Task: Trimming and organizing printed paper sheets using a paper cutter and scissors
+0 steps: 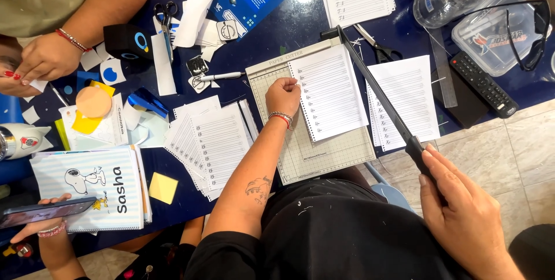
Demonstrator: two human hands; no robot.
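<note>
The table (300, 19) is dark blue and shiny. The paper cutter (324, 153) in the middle is pale grey-green with a grid of thin lines, and its blade arm (376, 89) is black. The lined sheet (329, 92) on it is white. At lower left, a sticky note (162, 188) is yellow and a notebook (87, 190) has light blue stripes.

Craft table: paper cutter (300, 141), scissors (166, 11), paper scraps (199, 11).

Matt paper sheet (330, 92), glossy blue tabletop (292, 22), clear plastic box (491, 31).
</note>
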